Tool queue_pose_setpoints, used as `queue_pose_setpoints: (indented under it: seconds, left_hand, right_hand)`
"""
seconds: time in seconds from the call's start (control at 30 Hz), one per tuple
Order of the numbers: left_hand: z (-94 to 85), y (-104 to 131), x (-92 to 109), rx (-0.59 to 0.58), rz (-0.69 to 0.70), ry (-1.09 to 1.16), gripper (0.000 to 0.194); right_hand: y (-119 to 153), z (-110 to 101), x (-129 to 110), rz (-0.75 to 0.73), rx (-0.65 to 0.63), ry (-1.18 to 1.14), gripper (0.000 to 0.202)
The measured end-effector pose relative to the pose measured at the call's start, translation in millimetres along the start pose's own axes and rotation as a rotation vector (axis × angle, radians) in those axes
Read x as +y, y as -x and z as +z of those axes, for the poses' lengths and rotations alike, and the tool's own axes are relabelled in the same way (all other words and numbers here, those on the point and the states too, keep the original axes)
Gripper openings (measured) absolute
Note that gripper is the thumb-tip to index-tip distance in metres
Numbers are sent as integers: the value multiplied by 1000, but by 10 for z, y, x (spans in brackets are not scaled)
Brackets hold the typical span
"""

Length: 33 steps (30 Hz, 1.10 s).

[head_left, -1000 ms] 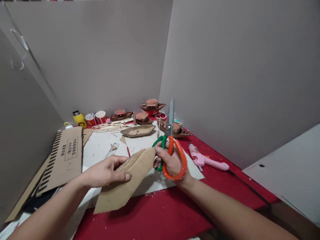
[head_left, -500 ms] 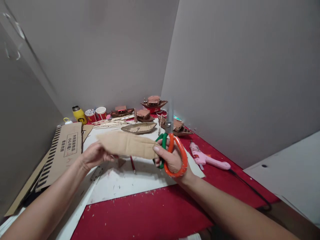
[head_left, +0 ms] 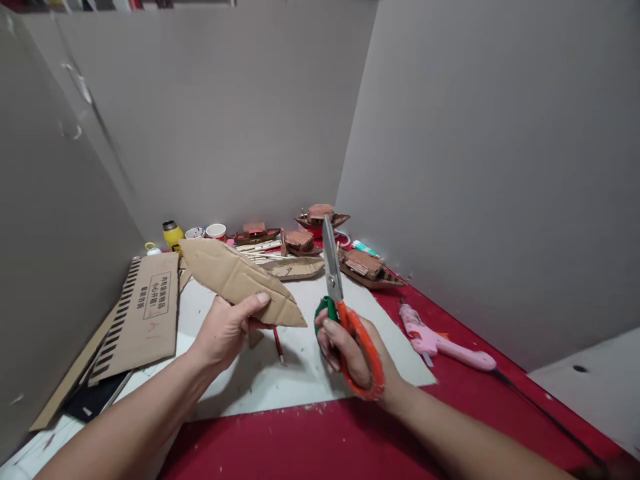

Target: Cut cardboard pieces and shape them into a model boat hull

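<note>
My left hand pinches a leaf-shaped piece of brown cardboard near its lower right end, thumb on top. The cardboard is tilted above the table, its far end pointing up and left. My right hand is closed around the handles of a pair of scissors, one loop orange and the other green. Their blades point upward and look closed, apart from the cardboard. Behind the cardboard, partly covered by it, lies a cardboard boat hull.
Model boats line the back, near cups and a yellow bottle. A pink glue gun lies right on the red table. Printed cardboard lies left. A pencil rests on white paper.
My right hand has let go of the cardboard and moved slightly down with the scissors. My left hand has shifted right along the cardboard, which now slopes down to the right. The view has shifted.
</note>
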<state>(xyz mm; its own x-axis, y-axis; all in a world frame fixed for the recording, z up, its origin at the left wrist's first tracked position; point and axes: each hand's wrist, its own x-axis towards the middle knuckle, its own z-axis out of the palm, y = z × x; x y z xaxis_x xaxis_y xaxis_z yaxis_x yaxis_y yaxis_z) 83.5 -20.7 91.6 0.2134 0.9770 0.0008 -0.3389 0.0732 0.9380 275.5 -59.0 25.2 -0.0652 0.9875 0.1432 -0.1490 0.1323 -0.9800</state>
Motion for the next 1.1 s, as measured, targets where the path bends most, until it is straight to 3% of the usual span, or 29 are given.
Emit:
queue_pose_setpoints:
  seconds: [0.13,0.23,0.33,0.47,0.67,0.8,0.93,1.1]
  left_hand:
    - [-119,-5,136,48,126,51,42]
    - [-163,2,170,52,153,36,42]
    - [-204,-5,190,24,168,-3,35]
    - [-260,-45,179,10,145,-45,31]
    - [-248,-80,128,-15,160,-73,51]
    - [-223,-88,88,35,161,-65,58]
    - [-228,-91,41,44,170,-40,56]
    - [-241,-82,8,41,148,-53,45]
  right_hand:
    - [-42,-61,54,55,-142,79,48]
    - [-46,-71,48,-47,-297,242,56]
    - [-47,-83,-8,-128,-418,433,54]
    - [-60,-97,-65,-114,-527,540,51]
    - [-69,-73,-97,-84,-596,531,46]
    - [-57,-62,-117,-58,-609,517,48]
    - [-41,-95,-57,-111,-577,490,51]
    - [-36,-118,34,-91,-630,406,61]
